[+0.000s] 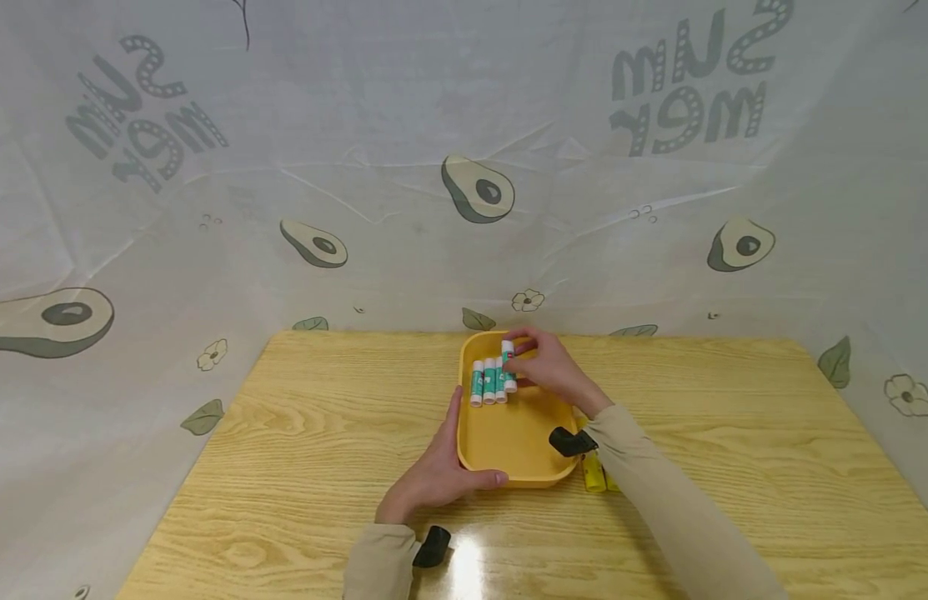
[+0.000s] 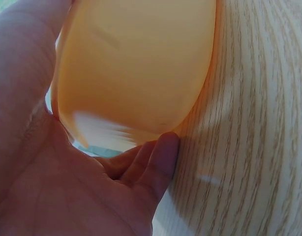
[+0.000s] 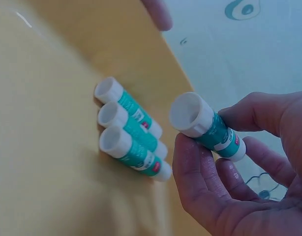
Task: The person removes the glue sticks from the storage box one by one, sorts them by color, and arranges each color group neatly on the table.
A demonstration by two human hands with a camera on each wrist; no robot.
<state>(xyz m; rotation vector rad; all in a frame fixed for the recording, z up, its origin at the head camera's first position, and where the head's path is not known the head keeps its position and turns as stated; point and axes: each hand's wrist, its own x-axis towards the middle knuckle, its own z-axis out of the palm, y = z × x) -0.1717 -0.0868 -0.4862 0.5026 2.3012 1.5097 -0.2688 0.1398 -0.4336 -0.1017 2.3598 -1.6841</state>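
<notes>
A yellow tray stands on the wooden table. Inside it, three green-and-white glue sticks lie side by side near the far left wall. My right hand pinches another glue stick between thumb and fingers, over the tray just right of the row. Its hollow white end faces the right wrist camera. My left hand grips the tray's near left corner, the thumb along the near wall and the fingers against the left side. The left wrist view shows those fingertips at the tray's outer wall.
Yellow cylinders lie on the table just right of the tray, partly hidden by my right sleeve. A pale cloth printed with avocados hangs behind the table and along its sides.
</notes>
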